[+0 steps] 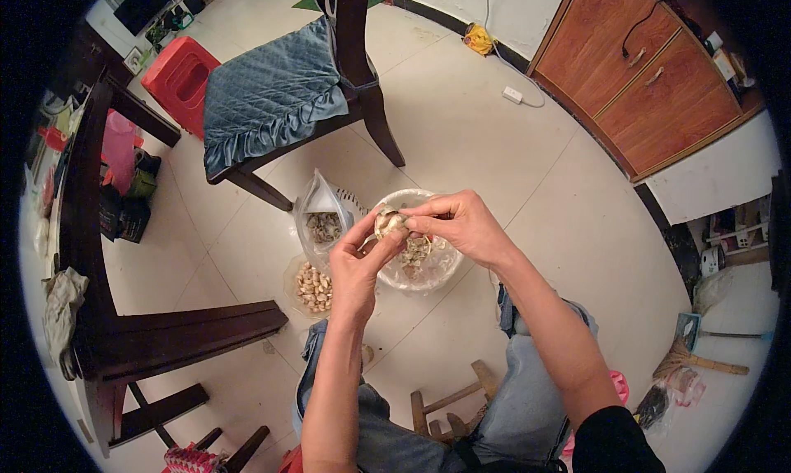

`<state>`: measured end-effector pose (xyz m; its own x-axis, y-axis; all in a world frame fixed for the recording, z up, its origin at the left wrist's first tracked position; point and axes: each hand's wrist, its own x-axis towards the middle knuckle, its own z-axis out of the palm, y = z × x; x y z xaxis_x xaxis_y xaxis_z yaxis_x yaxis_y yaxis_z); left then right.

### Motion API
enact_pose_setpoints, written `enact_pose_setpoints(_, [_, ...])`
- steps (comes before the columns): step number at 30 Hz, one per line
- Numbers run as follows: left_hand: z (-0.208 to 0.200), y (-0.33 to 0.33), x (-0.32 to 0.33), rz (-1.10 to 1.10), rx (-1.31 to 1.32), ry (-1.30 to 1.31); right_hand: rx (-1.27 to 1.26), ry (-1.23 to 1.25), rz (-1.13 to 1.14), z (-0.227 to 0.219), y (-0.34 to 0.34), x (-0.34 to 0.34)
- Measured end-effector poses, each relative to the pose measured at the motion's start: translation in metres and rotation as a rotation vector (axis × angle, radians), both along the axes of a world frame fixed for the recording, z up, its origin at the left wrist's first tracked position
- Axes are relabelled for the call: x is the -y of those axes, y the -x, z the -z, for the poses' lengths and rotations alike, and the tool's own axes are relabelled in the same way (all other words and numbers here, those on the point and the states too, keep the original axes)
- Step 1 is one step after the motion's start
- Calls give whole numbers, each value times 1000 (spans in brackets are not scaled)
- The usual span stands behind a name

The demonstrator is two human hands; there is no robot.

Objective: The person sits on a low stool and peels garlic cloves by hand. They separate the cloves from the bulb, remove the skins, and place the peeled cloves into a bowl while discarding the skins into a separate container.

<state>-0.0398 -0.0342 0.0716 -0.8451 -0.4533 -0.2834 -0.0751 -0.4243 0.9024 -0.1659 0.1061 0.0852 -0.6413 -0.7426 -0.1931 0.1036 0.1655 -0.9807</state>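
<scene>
In front of me, both hands meet over a white basin lined with clear plastic. My left hand pinches a pale, lumpy piece that looks like a garlic bulb. From the right, the thumb and fingers of my right hand close on the edge of the same bulb. Light scraps, apparently peelings, lie in the basin beneath. Left of the basin stands an open clear plastic bag with greyish-brown pieces inside. Just nearer is a clear bowl of pale cloves, partly behind my left hand.
A dark chair with a blue quilted seat cover stands beyond the bag. A dark wooden table is at the left, near a red plastic stool. Between my knees shows a small wooden stool. A wooden cabinet stands far right.
</scene>
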Motion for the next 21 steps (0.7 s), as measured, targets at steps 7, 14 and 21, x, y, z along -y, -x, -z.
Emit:
enact_pose_setpoints(7, [-3,2,1,-5,15,-104,-217,-44,77,-1,-6,3])
enact_pose_setpoints(14, [-6,0,3,10,-65,-359,505,201,178,9,-1,5])
enact_pose_setpoints(21, [-1,-3,10,54,-112,-373,391,96,237,13,9,2])
